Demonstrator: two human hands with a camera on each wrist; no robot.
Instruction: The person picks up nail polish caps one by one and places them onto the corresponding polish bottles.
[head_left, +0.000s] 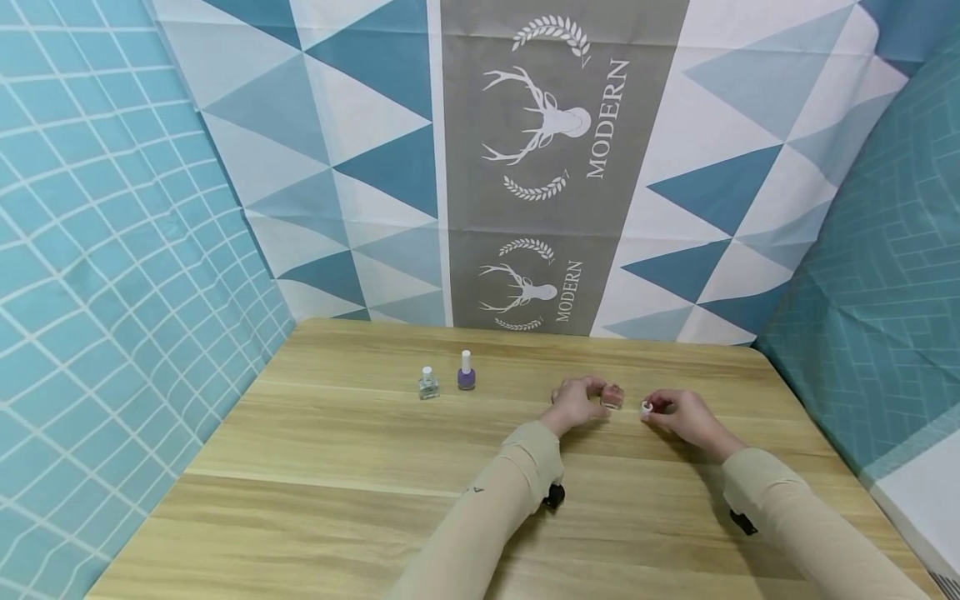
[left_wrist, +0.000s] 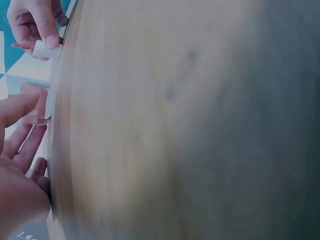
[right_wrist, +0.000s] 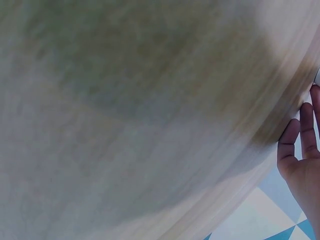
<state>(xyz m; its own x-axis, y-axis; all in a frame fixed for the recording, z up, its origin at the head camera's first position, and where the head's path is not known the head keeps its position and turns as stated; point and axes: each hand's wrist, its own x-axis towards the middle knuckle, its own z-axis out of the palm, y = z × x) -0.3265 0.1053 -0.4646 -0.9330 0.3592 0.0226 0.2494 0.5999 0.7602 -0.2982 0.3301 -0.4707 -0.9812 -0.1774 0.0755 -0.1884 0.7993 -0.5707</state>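
Observation:
A small bottle of pinkish-red nail polish [head_left: 612, 397] stands on the wooden table without its cap. My left hand [head_left: 576, 403] pinches it from the left; in the left wrist view the thumb lies across the clear glass bottle. To the right, my right hand [head_left: 682, 417] pinches a white nail polish cap [head_left: 647, 408] low at the tabletop. From that cap a reddish tip [left_wrist: 21, 46] sticks out in the left wrist view. In the right wrist view only part of the right hand [right_wrist: 302, 155] shows, and the cap is mostly cut off.
Farther left on the table [head_left: 337, 467] stand a clear nail polish bottle [head_left: 428, 386] with a white cap and a purple one [head_left: 467, 377] with a taller white cap. A patterned cloth [head_left: 525, 167] hangs behind the table's back edge.

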